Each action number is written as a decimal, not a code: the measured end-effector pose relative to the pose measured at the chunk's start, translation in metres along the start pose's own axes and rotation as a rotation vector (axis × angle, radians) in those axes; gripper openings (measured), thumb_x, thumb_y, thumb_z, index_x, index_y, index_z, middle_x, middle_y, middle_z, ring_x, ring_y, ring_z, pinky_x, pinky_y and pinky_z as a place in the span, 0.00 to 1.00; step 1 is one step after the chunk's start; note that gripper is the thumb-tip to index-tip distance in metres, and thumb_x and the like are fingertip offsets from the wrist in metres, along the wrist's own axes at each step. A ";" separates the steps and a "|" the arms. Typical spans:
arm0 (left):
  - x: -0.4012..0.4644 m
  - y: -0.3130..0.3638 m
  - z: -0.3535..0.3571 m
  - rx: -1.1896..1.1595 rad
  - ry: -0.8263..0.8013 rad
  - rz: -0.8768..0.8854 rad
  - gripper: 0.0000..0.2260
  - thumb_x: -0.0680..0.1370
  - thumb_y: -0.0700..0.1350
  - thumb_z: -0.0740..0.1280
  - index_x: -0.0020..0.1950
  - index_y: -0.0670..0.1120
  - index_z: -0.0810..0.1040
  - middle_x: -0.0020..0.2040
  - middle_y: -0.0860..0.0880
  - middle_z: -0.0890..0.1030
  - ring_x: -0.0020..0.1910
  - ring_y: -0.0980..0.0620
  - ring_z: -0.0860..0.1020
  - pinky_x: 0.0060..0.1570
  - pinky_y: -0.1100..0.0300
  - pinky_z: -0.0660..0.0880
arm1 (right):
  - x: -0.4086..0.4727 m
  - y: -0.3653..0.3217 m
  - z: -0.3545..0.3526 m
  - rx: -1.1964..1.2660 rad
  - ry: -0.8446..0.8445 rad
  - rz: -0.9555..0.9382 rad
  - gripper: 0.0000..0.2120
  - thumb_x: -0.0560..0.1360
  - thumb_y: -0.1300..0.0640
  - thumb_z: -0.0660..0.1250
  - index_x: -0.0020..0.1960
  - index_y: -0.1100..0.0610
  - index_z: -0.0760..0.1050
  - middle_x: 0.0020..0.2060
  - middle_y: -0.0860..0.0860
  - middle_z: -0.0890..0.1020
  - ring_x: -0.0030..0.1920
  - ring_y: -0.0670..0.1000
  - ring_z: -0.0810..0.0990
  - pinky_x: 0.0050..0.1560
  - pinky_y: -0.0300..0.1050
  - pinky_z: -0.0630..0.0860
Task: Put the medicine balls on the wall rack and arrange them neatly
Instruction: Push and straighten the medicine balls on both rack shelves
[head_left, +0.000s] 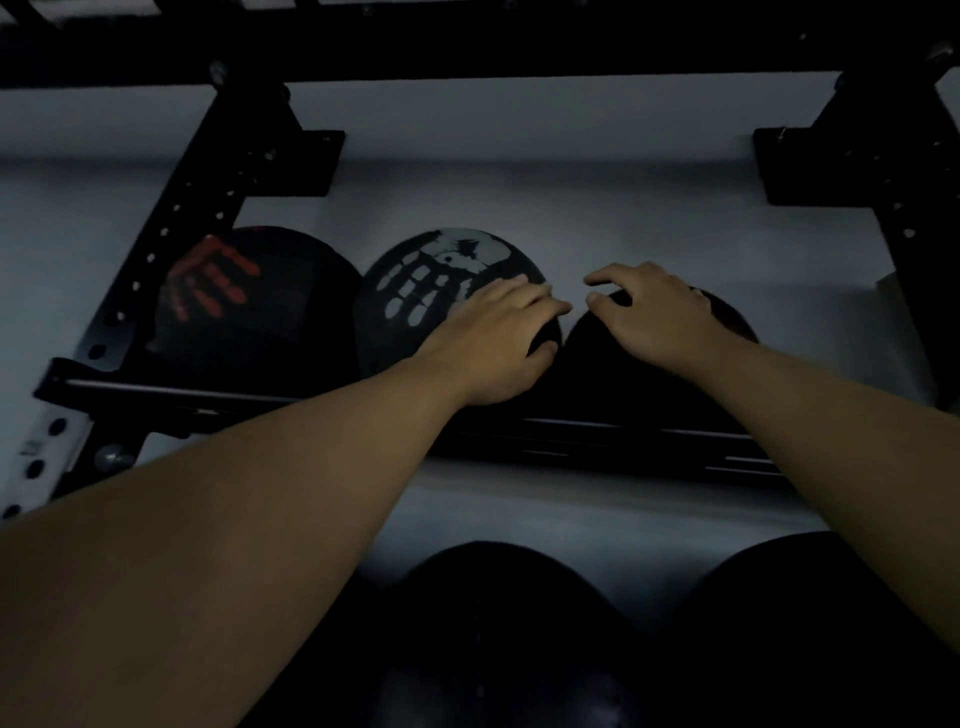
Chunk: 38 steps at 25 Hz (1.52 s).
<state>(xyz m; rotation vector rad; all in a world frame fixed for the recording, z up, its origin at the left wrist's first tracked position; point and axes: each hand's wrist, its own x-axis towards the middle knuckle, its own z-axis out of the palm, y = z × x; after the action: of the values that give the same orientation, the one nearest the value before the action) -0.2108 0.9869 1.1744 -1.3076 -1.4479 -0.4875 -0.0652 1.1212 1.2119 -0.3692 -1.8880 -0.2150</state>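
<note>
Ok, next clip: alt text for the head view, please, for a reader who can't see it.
Dim view down two bare arms: the left hand rests on a black ball with a white handprint and the right hand on a plain black ball, both on a black wall rack. A red-handprint ball sits at the left, and two more dark balls lie below.

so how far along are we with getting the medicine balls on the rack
Done: three balls sit in a row on the rack rail: the red handprint ball, the white handprint ball and a plain dark ball.
In hand: the left hand rests on the white one and the right hand on the dark one, apparently nudging them.
Left: two dark rounded shapes below may be more balls; too dim to tell.
</note>
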 end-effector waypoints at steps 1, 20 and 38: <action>-0.008 -0.012 -0.008 0.005 0.015 -0.007 0.26 0.86 0.52 0.60 0.84 0.50 0.63 0.86 0.46 0.61 0.86 0.46 0.54 0.83 0.51 0.48 | 0.002 -0.014 0.004 0.039 -0.011 -0.006 0.20 0.84 0.42 0.58 0.74 0.43 0.74 0.75 0.57 0.74 0.75 0.61 0.73 0.77 0.61 0.65; -0.070 -0.134 -0.029 -0.226 -0.080 -0.167 0.34 0.85 0.53 0.61 0.87 0.60 0.47 0.88 0.51 0.46 0.84 0.39 0.54 0.79 0.39 0.59 | -0.001 -0.135 0.073 0.072 0.065 0.065 0.32 0.79 0.38 0.64 0.81 0.38 0.60 0.82 0.55 0.59 0.80 0.65 0.59 0.79 0.62 0.59; -0.144 -0.365 -0.076 -0.255 0.090 -0.307 0.27 0.83 0.59 0.63 0.82 0.57 0.63 0.79 0.47 0.64 0.78 0.39 0.66 0.76 0.42 0.67 | 0.057 -0.334 0.181 0.037 -0.026 -0.136 0.30 0.83 0.37 0.59 0.83 0.41 0.60 0.81 0.57 0.61 0.79 0.65 0.61 0.79 0.65 0.62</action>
<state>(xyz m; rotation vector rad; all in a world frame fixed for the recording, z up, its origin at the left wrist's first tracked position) -0.5276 0.7442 1.1980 -1.2452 -1.5551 -0.9483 -0.3614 0.8770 1.2146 -0.2198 -1.9421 -0.2675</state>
